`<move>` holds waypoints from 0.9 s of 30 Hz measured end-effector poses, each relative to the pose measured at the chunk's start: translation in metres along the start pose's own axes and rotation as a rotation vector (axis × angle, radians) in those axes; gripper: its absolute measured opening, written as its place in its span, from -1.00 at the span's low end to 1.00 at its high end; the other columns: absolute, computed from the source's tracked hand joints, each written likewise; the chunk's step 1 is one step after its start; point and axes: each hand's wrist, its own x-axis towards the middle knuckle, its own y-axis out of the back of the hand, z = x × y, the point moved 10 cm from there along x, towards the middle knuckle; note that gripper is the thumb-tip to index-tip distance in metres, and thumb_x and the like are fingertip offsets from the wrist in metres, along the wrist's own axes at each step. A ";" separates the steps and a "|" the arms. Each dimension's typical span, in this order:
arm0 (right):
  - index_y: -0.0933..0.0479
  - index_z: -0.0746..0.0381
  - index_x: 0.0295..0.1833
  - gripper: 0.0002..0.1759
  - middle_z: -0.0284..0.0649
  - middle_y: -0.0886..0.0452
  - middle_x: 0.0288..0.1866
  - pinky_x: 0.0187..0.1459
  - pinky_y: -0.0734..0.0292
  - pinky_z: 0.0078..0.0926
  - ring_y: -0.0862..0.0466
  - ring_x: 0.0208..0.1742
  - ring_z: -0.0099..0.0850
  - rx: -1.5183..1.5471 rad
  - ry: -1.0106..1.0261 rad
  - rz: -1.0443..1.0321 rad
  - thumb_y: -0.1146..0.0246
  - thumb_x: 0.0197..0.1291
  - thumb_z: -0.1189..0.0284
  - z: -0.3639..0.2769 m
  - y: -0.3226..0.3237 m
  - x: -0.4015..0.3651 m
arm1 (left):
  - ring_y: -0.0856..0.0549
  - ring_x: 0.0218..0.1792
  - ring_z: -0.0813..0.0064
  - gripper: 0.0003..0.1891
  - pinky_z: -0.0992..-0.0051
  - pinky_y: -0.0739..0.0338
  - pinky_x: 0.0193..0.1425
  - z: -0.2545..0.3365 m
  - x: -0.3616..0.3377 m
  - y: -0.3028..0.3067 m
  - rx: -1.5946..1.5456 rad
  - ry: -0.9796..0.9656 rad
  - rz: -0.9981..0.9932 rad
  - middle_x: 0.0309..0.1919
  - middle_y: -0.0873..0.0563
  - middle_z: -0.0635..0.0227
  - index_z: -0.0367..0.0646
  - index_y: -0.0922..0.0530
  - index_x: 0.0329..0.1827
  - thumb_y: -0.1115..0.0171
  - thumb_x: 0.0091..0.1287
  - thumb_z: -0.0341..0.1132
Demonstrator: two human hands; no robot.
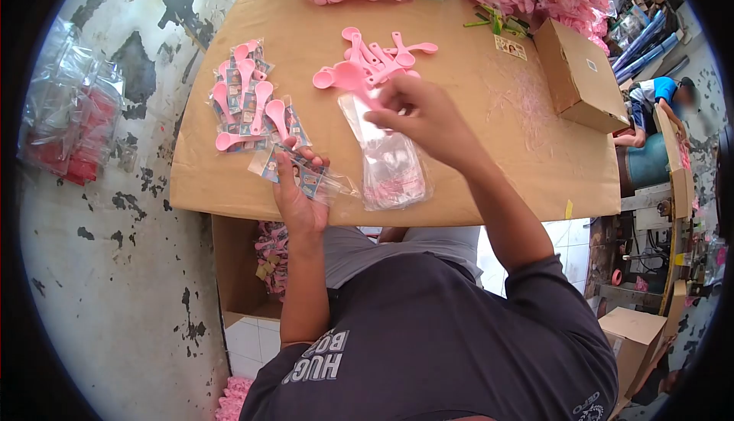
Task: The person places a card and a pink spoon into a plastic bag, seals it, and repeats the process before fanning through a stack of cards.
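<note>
Item: pink plastic spoon (348, 77), probably light, stiff and slick; right hand (420, 115) pinched its handle above the cardboard table (497, 161). Left hand (297, 195) closed on a flimsy clear packet (310, 178), likely best held by its edge.

Peeling grey floor (115, 306) surrounds a cardboard-topped table (214, 184).

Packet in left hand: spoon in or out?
Out: the packet shows only a printed card, while the right hand holds a pink spoon.

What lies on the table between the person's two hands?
A stack of clear plastic bags lies between the left hand, holding a packet, and the right hand, holding a pink spoon; head view.
</note>
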 end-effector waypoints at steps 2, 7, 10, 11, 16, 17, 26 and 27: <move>-0.57 0.32 -0.16 -0.76 -0.31 -0.71 -0.28 -0.20 -0.61 -0.45 -0.69 -0.24 -0.54 0.032 -0.060 0.022 -0.48 0.33 0.42 0.012 0.031 -0.025 | -0.68 -0.18 0.51 -0.57 0.36 -0.66 0.14 0.001 0.000 -0.002 0.026 -0.008 0.011 -0.18 -0.67 0.35 -0.19 -0.49 0.33 -0.18 0.65 -0.05; -0.57 0.31 -0.12 -0.79 -0.28 -0.73 -0.22 -0.04 -0.56 -0.55 -0.68 -0.18 -0.58 -0.173 -0.066 0.380 -0.44 0.38 0.43 0.039 0.114 -0.086 | -0.68 -0.18 0.53 -0.59 0.37 -0.65 0.14 -0.001 0.001 -0.004 0.072 -0.004 -0.010 -0.17 -0.67 0.34 -0.19 -0.50 0.32 -0.18 0.65 -0.07; -0.56 0.32 -0.09 -0.81 -0.29 -0.72 -0.22 -0.06 -0.54 -0.61 -0.66 -0.18 -0.61 -0.006 -0.134 0.480 -0.41 0.41 0.44 0.066 0.132 -0.112 | -0.68 -0.21 0.52 -0.56 0.30 -0.68 0.11 -0.002 0.004 0.000 0.090 -0.007 0.008 -0.20 -0.67 0.35 -0.17 -0.46 0.33 -0.19 0.64 -0.02; -0.56 0.32 -0.09 -0.81 -0.29 -0.72 -0.22 -0.06 -0.54 -0.61 -0.66 -0.18 -0.61 -0.001 -0.135 0.480 -0.41 0.41 0.44 0.068 0.133 -0.119 | -0.68 -0.21 0.52 -0.56 0.31 -0.69 0.11 -0.001 0.003 0.000 0.090 -0.012 0.012 -0.20 -0.67 0.35 -0.17 -0.46 0.33 -0.20 0.63 -0.02; -0.53 0.31 -0.03 -0.84 -0.29 -0.70 -0.25 -0.18 -0.54 -0.62 -0.66 -0.24 -0.63 0.189 -0.185 0.337 -0.35 0.47 0.47 0.071 0.105 -0.137 | -0.68 -0.16 0.52 -0.59 0.37 -0.63 0.18 0.001 0.002 -0.001 0.030 -0.020 -0.010 -0.15 -0.67 0.35 -0.20 -0.50 0.32 -0.20 0.64 -0.07; -0.53 0.31 -0.03 -0.84 -0.29 -0.70 -0.25 -0.18 -0.54 -0.62 -0.66 -0.24 -0.63 0.193 -0.185 0.327 -0.35 0.47 0.47 0.066 0.097 -0.141 | -0.69 -0.16 0.50 -0.57 0.31 -0.65 0.19 0.001 0.004 -0.001 0.048 -0.029 0.000 -0.15 -0.67 0.35 -0.18 -0.50 0.31 -0.21 0.62 -0.03; -0.61 0.28 0.05 -0.85 -0.37 -0.73 -0.34 -0.40 -0.45 -0.71 -0.67 -0.37 -0.68 0.227 -0.379 -0.079 -0.33 0.49 0.45 0.032 -0.005 -0.148 | -0.73 -0.06 0.43 -0.48 0.21 -0.60 0.38 0.015 -0.008 -0.095 -0.020 -0.126 -0.148 -0.06 -0.69 0.31 -0.20 -0.46 0.38 -0.20 0.61 0.03; -0.61 0.29 0.05 -0.85 -0.37 -0.72 -0.33 -0.40 -0.45 -0.70 -0.70 -0.35 -0.67 0.285 -0.381 -0.110 -0.33 0.50 0.45 0.029 -0.013 -0.148 | -0.73 -0.06 0.43 -0.48 0.21 -0.60 0.38 0.010 -0.009 -0.097 -0.021 -0.122 -0.155 -0.06 -0.69 0.31 -0.20 -0.46 0.38 -0.20 0.61 0.03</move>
